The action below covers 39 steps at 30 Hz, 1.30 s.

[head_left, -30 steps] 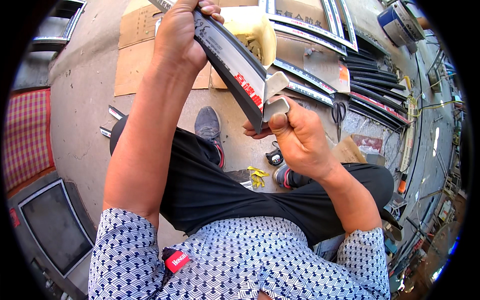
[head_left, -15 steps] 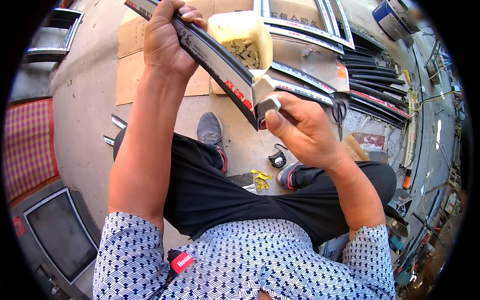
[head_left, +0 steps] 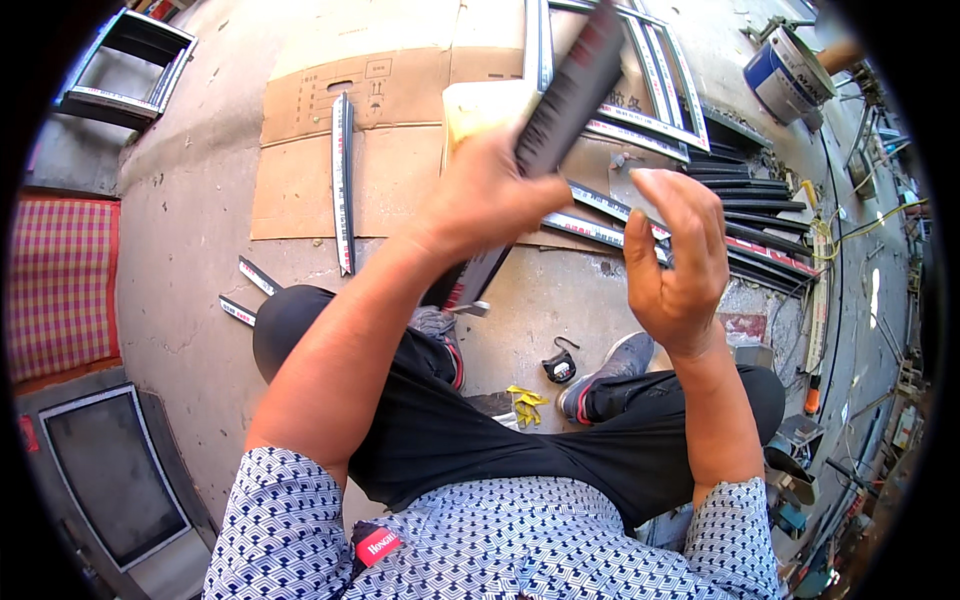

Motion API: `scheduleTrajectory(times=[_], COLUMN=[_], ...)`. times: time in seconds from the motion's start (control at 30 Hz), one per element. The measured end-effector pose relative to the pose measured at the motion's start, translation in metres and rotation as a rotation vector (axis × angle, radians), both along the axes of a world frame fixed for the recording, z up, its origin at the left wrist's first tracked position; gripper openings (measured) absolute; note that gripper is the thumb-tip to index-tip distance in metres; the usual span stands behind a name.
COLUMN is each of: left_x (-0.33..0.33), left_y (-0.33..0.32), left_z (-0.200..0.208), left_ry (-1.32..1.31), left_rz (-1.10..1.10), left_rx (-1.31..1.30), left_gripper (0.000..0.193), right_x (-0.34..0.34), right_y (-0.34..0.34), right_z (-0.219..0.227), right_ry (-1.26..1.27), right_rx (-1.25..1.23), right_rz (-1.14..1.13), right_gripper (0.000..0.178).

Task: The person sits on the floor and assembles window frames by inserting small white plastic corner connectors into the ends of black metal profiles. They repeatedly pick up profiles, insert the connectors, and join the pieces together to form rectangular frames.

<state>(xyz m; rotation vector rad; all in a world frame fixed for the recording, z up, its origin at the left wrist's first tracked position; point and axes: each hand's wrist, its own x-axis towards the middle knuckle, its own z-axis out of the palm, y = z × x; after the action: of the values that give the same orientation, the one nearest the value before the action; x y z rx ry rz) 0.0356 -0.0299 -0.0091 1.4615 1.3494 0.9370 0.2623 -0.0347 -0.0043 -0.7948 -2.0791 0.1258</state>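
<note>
My left hand (head_left: 485, 195) is closed around the middle of a dark frame profile (head_left: 570, 95), held slanting up to the right; motion blurs both. At the profile's lower end, above my shoe, a small pale grey corner piece (head_left: 473, 308) sticks out. My right hand (head_left: 680, 260) is raised to the right of the profile, apart from it, fingers curved and spread from the thumb with nothing between them. Partly hidden behind my left hand and the profile is a cream plastic container (head_left: 480, 105); its contents cannot be made out.
Flattened cardboard (head_left: 300, 150) covers the floor ahead, a loose strip (head_left: 343, 185) lying on it. Joined frames (head_left: 655, 140) and a pile of black profiles (head_left: 760, 215) lie right, below a bucket (head_left: 788, 75). A tape measure (head_left: 559, 366) and yellow scraps (head_left: 527, 405) lie between my feet.
My right hand has let go of the grey corner piece and moved right and away. My left hand has come down and right, swinging the profile from leaning left to leaning right.
</note>
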Motion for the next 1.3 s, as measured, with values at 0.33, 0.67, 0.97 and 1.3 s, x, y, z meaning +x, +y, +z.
scheduleTrajectory(times=[0.33,0.67,0.97,1.3], left_x=[0.007,-0.003,0.013,0.006], left_y=[-0.008,-0.008,-0.01,-0.002], left_z=[-0.004,-0.017,-0.006,-0.011], left_ry=[0.69,0.645,0.308,-0.451], left_rz=[-0.51,-0.253,0.177,0.152], left_rx=[0.014,0.639,0.457,-0.044], left_gripper=[0.033,0.047,0.046,0.056], right_x=[0.003,0.004,-0.007,-0.019], right_y=[-0.005,-0.006,0.003,-0.01], right_z=[-0.01,-0.05,-0.036,-0.037], right_ry=[-0.609,-0.546,0.291,0.363], right_rx=[0.048,-0.387,-1.393,-1.542], right_rz=[-0.082,-0.136,0.139,0.475], right_gripper=[0.046,0.039,0.049,0.064])
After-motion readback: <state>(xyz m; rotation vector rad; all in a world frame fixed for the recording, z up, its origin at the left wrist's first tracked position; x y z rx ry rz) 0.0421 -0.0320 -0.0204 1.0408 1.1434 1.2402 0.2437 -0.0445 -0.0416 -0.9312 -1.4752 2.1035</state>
